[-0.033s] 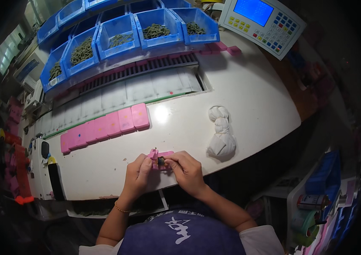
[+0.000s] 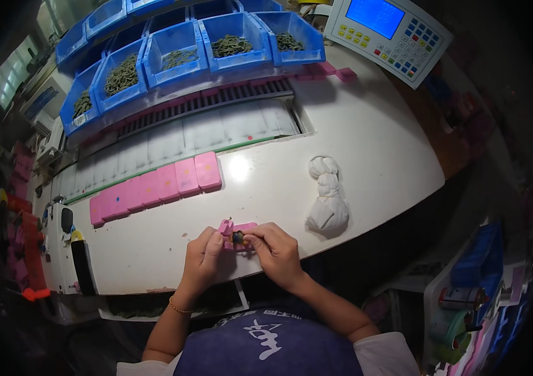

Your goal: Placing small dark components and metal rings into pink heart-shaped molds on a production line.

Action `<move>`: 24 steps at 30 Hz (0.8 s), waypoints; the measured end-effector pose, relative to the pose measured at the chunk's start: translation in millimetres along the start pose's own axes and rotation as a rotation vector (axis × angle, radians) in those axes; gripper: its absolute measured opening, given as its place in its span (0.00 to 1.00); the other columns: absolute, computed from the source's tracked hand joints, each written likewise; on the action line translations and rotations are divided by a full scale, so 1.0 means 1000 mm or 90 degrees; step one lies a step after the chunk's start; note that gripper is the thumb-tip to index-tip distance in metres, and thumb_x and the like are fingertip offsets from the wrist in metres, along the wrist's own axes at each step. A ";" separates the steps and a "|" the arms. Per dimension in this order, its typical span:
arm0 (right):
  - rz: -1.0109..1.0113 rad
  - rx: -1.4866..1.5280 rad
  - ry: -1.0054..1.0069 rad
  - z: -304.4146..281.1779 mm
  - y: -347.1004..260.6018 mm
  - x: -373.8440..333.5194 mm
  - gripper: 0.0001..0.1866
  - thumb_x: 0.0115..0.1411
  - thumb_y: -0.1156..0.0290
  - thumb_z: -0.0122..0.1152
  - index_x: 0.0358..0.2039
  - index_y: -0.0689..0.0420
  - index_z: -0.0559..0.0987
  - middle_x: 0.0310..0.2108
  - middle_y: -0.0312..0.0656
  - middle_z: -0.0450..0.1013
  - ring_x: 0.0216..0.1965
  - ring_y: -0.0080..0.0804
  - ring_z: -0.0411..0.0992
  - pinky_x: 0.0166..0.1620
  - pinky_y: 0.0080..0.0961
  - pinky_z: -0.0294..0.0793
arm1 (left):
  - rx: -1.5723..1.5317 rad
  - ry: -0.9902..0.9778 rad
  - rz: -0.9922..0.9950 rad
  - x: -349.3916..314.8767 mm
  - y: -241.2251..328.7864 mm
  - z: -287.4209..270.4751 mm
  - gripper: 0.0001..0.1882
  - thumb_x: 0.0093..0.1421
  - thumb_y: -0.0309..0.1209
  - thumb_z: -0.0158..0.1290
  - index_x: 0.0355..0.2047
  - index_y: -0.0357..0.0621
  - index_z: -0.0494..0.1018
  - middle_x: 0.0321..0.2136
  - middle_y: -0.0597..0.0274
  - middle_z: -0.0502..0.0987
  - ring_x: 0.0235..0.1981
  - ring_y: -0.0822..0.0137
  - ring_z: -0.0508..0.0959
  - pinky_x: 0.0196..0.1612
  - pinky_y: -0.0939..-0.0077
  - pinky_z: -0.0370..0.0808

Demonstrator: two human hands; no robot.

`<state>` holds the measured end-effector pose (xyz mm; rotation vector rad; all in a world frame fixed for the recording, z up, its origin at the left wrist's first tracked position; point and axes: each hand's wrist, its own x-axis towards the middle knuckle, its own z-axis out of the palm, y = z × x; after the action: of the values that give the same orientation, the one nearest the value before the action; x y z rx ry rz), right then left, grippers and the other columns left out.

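Left hand [image 2: 202, 252] still grips the pink block [image 2: 224, 227], right hand [image 2: 278, 254] the dark piece [image 2: 237, 237].

A small, matte pink block-shaped piece with notched, stepped edges [image 2: 226, 226] is gripped on the near side of the row of flat pink rectangular blocks [image 2: 155, 187], slightly past that row's right-hand end; one part of it stands up while a flatter part spreads low to the right, and whether these are joined cannot be told. A small dark, rounded piece with a blue-grey tint and amber-brown edges [image 2: 237, 238], also on the row's near side, is pinched among the pink parts, partly covered, its exact shape too small to tell.
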<state>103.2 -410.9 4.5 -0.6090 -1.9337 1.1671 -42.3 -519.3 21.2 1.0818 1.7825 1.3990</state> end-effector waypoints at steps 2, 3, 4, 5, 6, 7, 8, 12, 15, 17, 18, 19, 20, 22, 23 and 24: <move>-0.010 -0.001 0.017 0.001 -0.001 0.000 0.04 0.59 0.81 0.63 0.36 0.64 0.81 0.30 0.44 0.77 0.28 0.31 0.76 0.32 0.23 0.75 | -0.016 0.016 -0.009 -0.002 -0.003 -0.001 0.19 0.71 0.38 0.41 0.25 0.37 0.65 0.18 0.62 0.62 0.23 0.72 0.61 0.28 0.74 0.62; -0.011 0.000 0.016 0.002 -0.002 0.000 0.04 0.59 0.81 0.63 0.36 0.64 0.81 0.30 0.44 0.77 0.28 0.31 0.76 0.32 0.23 0.75 | -0.033 0.031 -0.017 -0.003 -0.005 -0.002 0.20 0.72 0.38 0.40 0.25 0.38 0.64 0.18 0.65 0.62 0.23 0.75 0.60 0.28 0.76 0.61; -0.010 -0.004 0.013 0.002 -0.001 0.000 0.04 0.59 0.79 0.63 0.36 0.62 0.81 0.31 0.44 0.77 0.29 0.34 0.77 0.32 0.26 0.76 | -0.032 0.030 -0.017 -0.004 -0.008 -0.002 0.20 0.72 0.38 0.40 0.25 0.38 0.64 0.18 0.65 0.62 0.23 0.75 0.60 0.28 0.76 0.61; -0.009 -0.007 0.010 0.002 -0.001 0.000 0.04 0.60 0.77 0.63 0.36 0.60 0.81 0.32 0.43 0.78 0.29 0.37 0.78 0.32 0.28 0.76 | -0.058 0.034 -0.036 -0.005 -0.011 -0.003 0.21 0.72 0.39 0.40 0.24 0.37 0.64 0.18 0.65 0.62 0.23 0.75 0.60 0.28 0.76 0.61; -0.008 -0.007 0.011 0.002 -0.001 -0.001 0.04 0.60 0.77 0.63 0.36 0.60 0.81 0.32 0.43 0.78 0.29 0.37 0.78 0.32 0.28 0.76 | -0.084 0.037 -0.054 -0.006 -0.013 -0.003 0.22 0.72 0.39 0.39 0.24 0.37 0.64 0.18 0.66 0.63 0.23 0.75 0.61 0.28 0.76 0.61; -0.020 -0.011 0.011 0.002 0.000 0.000 0.05 0.59 0.78 0.63 0.36 0.60 0.80 0.32 0.44 0.78 0.29 0.37 0.78 0.32 0.28 0.77 | -0.084 0.037 -0.054 -0.006 -0.013 -0.002 0.22 0.72 0.39 0.39 0.24 0.37 0.64 0.18 0.66 0.63 0.23 0.75 0.61 0.28 0.76 0.61; -0.032 -0.015 0.011 0.002 0.000 0.000 0.05 0.59 0.79 0.63 0.37 0.60 0.80 0.32 0.44 0.77 0.29 0.37 0.78 0.32 0.29 0.77 | -0.065 0.044 -0.036 -0.005 -0.012 -0.001 0.22 0.72 0.39 0.39 0.24 0.37 0.64 0.18 0.66 0.63 0.23 0.75 0.61 0.28 0.76 0.61; -0.054 -0.014 0.006 -0.001 0.002 -0.001 0.07 0.58 0.80 0.63 0.38 0.61 0.80 0.33 0.45 0.77 0.30 0.38 0.78 0.33 0.29 0.78 | -0.040 0.050 -0.033 -0.004 -0.008 0.002 0.22 0.72 0.40 0.40 0.23 0.38 0.64 0.18 0.65 0.64 0.22 0.75 0.62 0.27 0.76 0.61; -0.063 -0.021 -0.010 -0.001 0.003 -0.002 0.08 0.58 0.82 0.62 0.39 0.62 0.79 0.33 0.45 0.77 0.30 0.39 0.78 0.34 0.29 0.78 | -0.040 0.061 -0.040 -0.004 -0.009 0.003 0.22 0.72 0.39 0.40 0.23 0.38 0.64 0.17 0.65 0.64 0.21 0.75 0.62 0.26 0.76 0.61; -0.079 -0.021 0.000 -0.002 0.003 -0.001 0.07 0.59 0.84 0.61 0.38 0.64 0.80 0.32 0.45 0.77 0.29 0.34 0.77 0.32 0.25 0.77 | -0.040 0.062 -0.039 -0.003 -0.008 0.003 0.22 0.72 0.39 0.40 0.22 0.38 0.64 0.17 0.65 0.64 0.21 0.75 0.62 0.26 0.76 0.61; -0.077 -0.021 0.000 -0.002 0.004 -0.001 0.07 0.59 0.84 0.61 0.38 0.64 0.80 0.32 0.45 0.77 0.29 0.34 0.77 0.32 0.25 0.77 | -0.040 0.065 -0.038 -0.002 -0.008 0.003 0.22 0.72 0.39 0.40 0.22 0.38 0.64 0.17 0.66 0.64 0.21 0.76 0.62 0.26 0.76 0.61; -0.083 -0.022 0.002 -0.001 0.005 -0.001 0.07 0.59 0.84 0.61 0.38 0.64 0.80 0.31 0.45 0.77 0.29 0.33 0.77 0.32 0.25 0.76 | -0.039 0.064 -0.039 -0.002 -0.009 0.003 0.22 0.72 0.39 0.40 0.22 0.38 0.64 0.17 0.66 0.64 0.21 0.76 0.62 0.26 0.76 0.61; -0.088 -0.023 0.004 -0.001 0.005 -0.001 0.07 0.59 0.85 0.61 0.39 0.64 0.79 0.31 0.45 0.76 0.28 0.32 0.77 0.31 0.24 0.76 | -0.044 0.064 -0.050 -0.002 -0.009 0.002 0.22 0.73 0.39 0.39 0.22 0.39 0.64 0.17 0.66 0.64 0.21 0.76 0.62 0.26 0.76 0.61; -0.069 -0.013 0.009 -0.002 0.006 -0.002 0.08 0.59 0.84 0.61 0.39 0.63 0.79 0.33 0.46 0.76 0.29 0.36 0.77 0.32 0.27 0.77 | -0.048 0.063 -0.063 -0.002 -0.010 0.002 0.22 0.73 0.39 0.39 0.22 0.39 0.64 0.18 0.67 0.64 0.21 0.76 0.62 0.25 0.77 0.61; -0.051 -0.004 0.012 -0.002 0.006 -0.003 0.09 0.58 0.84 0.61 0.40 0.62 0.79 0.34 0.46 0.76 0.30 0.39 0.78 0.34 0.29 0.78 | -0.068 0.065 -0.072 -0.002 -0.012 0.003 0.22 0.73 0.39 0.39 0.22 0.39 0.64 0.18 0.68 0.63 0.21 0.77 0.61 0.25 0.77 0.61; -0.051 -0.004 0.012 -0.002 0.007 -0.003 0.09 0.58 0.84 0.61 0.40 0.62 0.79 0.34 0.46 0.76 0.30 0.39 0.78 0.34 0.29 0.78 | -0.087 0.066 -0.080 -0.002 -0.013 0.003 0.22 0.73 0.39 0.39 0.22 0.40 0.64 0.18 0.68 0.63 0.21 0.77 0.61 0.25 0.78 0.61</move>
<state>106.9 -408.8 -1.9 -0.5397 -1.9275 1.1028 -42.0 -521.1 7.9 0.8253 1.7659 1.5000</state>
